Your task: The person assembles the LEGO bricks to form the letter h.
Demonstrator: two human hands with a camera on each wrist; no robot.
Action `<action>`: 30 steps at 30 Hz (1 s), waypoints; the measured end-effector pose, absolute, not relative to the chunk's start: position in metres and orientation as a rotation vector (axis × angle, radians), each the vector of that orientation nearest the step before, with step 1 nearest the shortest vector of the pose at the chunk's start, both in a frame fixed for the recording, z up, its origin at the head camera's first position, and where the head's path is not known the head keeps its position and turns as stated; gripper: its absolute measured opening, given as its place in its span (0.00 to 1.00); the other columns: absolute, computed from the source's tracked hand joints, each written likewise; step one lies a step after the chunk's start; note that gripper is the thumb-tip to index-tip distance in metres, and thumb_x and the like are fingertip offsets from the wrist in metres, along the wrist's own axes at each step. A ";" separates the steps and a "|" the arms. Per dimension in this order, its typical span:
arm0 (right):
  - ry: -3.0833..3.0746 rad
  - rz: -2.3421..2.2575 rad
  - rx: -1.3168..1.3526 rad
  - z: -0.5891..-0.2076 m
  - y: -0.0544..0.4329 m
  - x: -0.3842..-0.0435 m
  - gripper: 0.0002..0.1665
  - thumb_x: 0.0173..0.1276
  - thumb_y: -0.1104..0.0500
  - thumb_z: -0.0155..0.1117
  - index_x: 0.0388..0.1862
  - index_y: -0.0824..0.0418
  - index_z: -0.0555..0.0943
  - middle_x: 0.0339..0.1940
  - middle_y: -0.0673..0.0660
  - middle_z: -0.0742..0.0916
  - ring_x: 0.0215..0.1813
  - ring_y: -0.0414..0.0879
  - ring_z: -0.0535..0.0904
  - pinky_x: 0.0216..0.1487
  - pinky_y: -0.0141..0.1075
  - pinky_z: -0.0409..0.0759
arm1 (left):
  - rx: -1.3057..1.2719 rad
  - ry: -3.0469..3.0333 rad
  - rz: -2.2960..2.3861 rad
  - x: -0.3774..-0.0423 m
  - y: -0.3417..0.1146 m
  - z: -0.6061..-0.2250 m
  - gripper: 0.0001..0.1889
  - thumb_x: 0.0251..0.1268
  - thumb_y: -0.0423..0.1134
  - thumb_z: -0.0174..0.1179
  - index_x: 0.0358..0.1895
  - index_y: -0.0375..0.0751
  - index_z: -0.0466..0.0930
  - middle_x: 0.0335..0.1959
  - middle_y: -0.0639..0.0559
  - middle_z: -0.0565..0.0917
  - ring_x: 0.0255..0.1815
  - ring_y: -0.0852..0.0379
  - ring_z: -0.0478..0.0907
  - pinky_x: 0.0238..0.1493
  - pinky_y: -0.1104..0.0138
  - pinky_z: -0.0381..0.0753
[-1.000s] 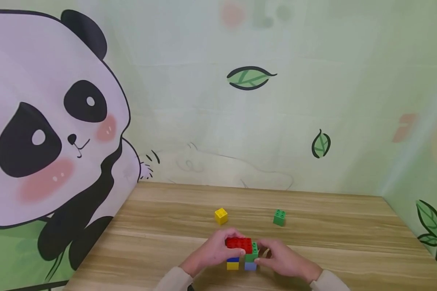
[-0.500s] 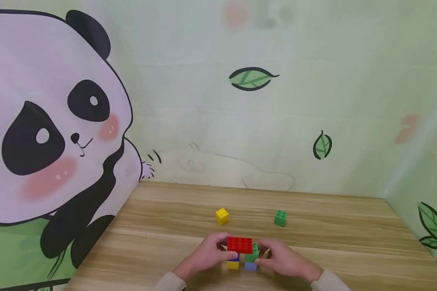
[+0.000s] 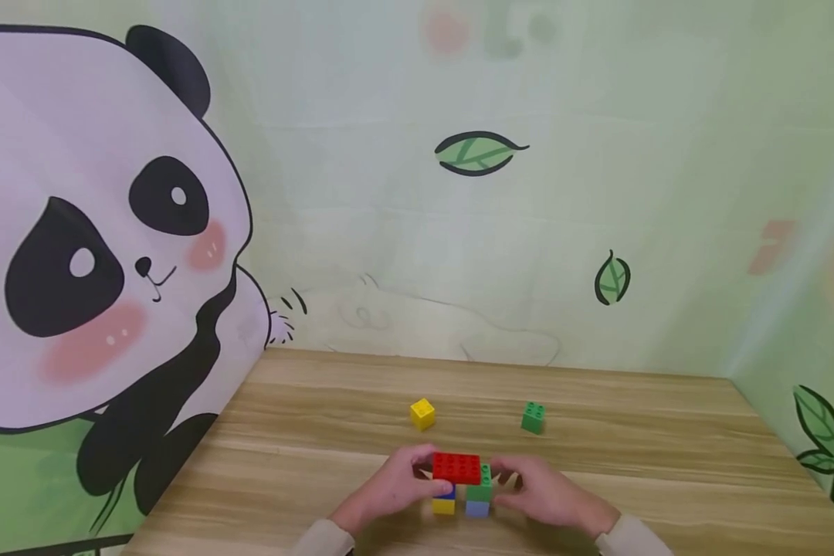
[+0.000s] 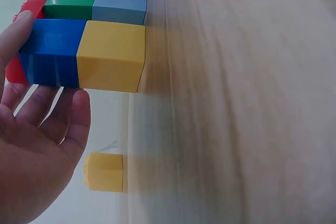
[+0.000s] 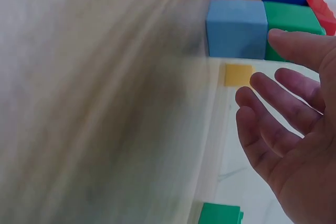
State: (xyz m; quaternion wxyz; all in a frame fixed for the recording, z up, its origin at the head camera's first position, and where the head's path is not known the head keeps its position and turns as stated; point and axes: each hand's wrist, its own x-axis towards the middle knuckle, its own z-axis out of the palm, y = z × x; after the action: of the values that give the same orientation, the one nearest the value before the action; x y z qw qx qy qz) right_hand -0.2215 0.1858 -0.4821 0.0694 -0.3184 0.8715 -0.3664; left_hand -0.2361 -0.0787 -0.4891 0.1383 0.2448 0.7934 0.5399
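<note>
A small arch of toy building bricks stands on the table. A long red brick (image 3: 456, 468) bridges its top. Under its left end is a blue brick (image 4: 52, 51) on a yellow brick (image 4: 111, 56); on the right, a green brick (image 3: 479, 492) sits on a light blue brick (image 3: 477, 508). My left hand (image 3: 405, 483) holds the arch's left side, its thumb on the blue brick by the red one and fingers behind. Beside the green brick is my right hand (image 3: 545, 490), fingers loosely bent and apart from the bricks; thumb contact is unclear.
A loose yellow brick (image 3: 422, 415) and a loose green brick (image 3: 533, 417) lie farther back on the wooden table (image 3: 306, 401). Behind the table hangs a backdrop (image 3: 361, 232) with a panda and leaves printed on it.
My left thumb has slid left from the red brick's front to the blue brick. The right thumb has drawn slightly back from the green brick. The arch stays in place.
</note>
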 end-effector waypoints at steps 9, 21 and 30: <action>2.739 -1.091 -0.912 -0.471 0.198 -0.231 0.19 0.64 0.59 0.65 0.53 0.64 0.77 0.48 0.56 0.82 0.48 0.52 0.77 0.44 0.39 0.78 | 0.741 2.297 1.564 -0.236 -0.080 -0.491 0.12 0.59 0.42 0.66 0.45 0.47 0.80 0.39 0.59 0.83 0.40 0.60 0.78 0.41 0.69 0.78; 2.924 -1.158 -0.743 -0.482 0.220 -0.257 0.19 0.61 0.65 0.67 0.51 0.68 0.78 0.47 0.60 0.83 0.45 0.53 0.78 0.39 0.34 0.77 | 0.758 2.319 1.567 -0.233 -0.079 -0.489 0.12 0.58 0.40 0.66 0.45 0.45 0.81 0.39 0.58 0.84 0.39 0.62 0.78 0.40 0.70 0.78; 3.045 -1.163 -0.599 -0.479 0.232 -0.271 0.20 0.59 0.65 0.68 0.51 0.67 0.78 0.42 0.59 0.83 0.42 0.52 0.77 0.34 0.33 0.76 | 0.717 2.320 1.549 -0.234 -0.080 -0.490 0.13 0.58 0.43 0.66 0.46 0.48 0.81 0.39 0.60 0.83 0.39 0.61 0.78 0.41 0.69 0.77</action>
State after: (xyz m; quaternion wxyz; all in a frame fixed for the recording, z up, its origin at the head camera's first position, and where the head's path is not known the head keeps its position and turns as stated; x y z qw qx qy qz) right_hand -0.2709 0.2316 -0.4794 -0.0861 -0.1800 0.9154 -0.3496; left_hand -0.2344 -0.0796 -0.4896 0.1301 0.2469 0.7986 0.5332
